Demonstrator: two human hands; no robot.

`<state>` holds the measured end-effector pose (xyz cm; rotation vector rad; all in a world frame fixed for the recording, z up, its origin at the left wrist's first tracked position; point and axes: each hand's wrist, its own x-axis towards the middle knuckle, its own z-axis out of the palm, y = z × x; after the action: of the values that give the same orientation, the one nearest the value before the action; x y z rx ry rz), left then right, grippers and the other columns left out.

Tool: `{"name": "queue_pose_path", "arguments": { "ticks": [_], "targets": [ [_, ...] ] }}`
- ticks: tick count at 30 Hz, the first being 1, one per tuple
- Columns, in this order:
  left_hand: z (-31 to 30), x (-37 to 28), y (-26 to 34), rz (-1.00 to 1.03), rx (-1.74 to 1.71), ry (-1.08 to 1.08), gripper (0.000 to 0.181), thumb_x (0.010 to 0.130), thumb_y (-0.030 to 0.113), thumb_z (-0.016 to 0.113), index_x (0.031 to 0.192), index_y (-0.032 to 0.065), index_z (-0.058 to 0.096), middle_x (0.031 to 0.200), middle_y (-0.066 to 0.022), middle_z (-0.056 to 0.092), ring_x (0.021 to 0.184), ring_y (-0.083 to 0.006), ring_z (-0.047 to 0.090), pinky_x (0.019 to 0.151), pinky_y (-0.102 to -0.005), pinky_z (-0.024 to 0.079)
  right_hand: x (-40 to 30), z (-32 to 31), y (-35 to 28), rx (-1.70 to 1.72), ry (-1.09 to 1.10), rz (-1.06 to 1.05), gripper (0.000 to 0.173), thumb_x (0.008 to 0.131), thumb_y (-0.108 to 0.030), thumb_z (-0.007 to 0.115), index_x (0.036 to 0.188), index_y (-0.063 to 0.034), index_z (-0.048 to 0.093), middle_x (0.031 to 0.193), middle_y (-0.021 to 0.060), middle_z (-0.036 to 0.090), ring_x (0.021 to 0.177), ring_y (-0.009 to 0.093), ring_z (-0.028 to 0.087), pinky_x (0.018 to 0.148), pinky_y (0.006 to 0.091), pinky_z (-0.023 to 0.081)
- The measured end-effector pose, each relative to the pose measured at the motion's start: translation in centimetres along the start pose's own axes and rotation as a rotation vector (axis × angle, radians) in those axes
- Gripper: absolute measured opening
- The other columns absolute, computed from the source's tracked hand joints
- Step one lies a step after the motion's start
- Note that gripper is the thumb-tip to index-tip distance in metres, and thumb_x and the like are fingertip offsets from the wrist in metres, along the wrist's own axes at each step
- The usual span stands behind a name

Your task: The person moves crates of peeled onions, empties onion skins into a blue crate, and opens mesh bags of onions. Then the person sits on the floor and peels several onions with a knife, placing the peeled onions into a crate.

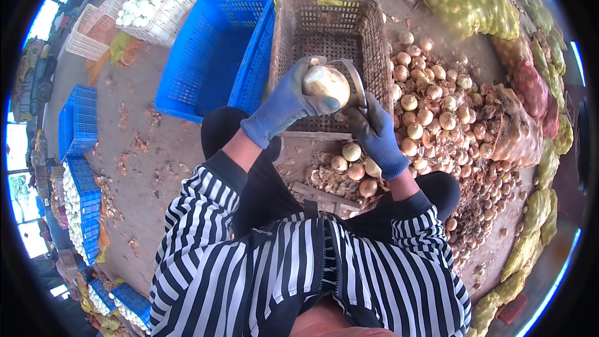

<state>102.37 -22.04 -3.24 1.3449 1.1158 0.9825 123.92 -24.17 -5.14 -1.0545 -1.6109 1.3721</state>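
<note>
In a blue knit work glove, my left hand [292,100] grips a large onion [326,85] whose skin is partly off, showing white flesh. My right hand [376,133], gloved alike, holds a curved metal blade [354,79] just right of the onion. Whether the blade touches the onion I cannot tell. Both hands are above the near part of a dirty brown plastic crate [281,37], which has perforated walls and floor. A blue plastic crate [187,75] stands close to its left side.
Unpeeled onions [426,103] and loose skins spread over the floor to the right. Full yellow-green mesh sacks [468,4] lie beyond them. White peeled onions [149,0] fill a pale crate at the upper left. A small wooden piece [325,194] sits between my knees.
</note>
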Motion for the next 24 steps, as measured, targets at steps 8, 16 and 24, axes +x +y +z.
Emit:
{"name": "queue_pose_path", "arguments": {
  "ticks": [8,16,24],
  "targets": [
    [0.8,2.8,-3.7,0.064,0.307,0.013,0.083,0.064,0.037,0.091,0.128,0.0042,0.047,0.116,-0.0099,0.058,0.105,-0.0162,0.059,0.089,-0.0305,0.053,0.0,-2.2,1.8,-0.402,-0.043,-0.115,0.018,0.089,-0.005,0.059,0.107,-0.0027,0.061,0.081,0.0129,0.061,0.070,0.022,0.061,0.063,0.0324,0.049],
    [0.9,3.6,-2.4,-0.097,0.045,0.118,0.080,0.067,0.042,0.088,0.125,0.0033,0.050,0.112,-0.0087,0.060,0.101,-0.0171,0.061,0.082,-0.0307,0.055,0.1,-3.0,5.7,-0.426,0.037,-0.182,0.020,0.087,-0.008,0.062,0.106,-0.0065,0.058,0.086,0.0149,0.061,0.076,0.035,0.064,0.064,0.0397,0.052],
    [-0.1,3.5,-3.1,-0.141,-0.289,0.214,0.076,0.075,0.040,0.084,0.131,0.0027,0.048,0.118,-0.0097,0.057,0.106,-0.0184,0.060,0.084,-0.0336,0.057,0.3,-2.1,4.3,-0.556,0.137,-0.189,0.024,0.092,-0.020,0.060,0.113,-0.0069,0.059,0.092,0.0130,0.065,0.077,0.033,0.066,0.064,0.0400,0.052]
  ]
}}
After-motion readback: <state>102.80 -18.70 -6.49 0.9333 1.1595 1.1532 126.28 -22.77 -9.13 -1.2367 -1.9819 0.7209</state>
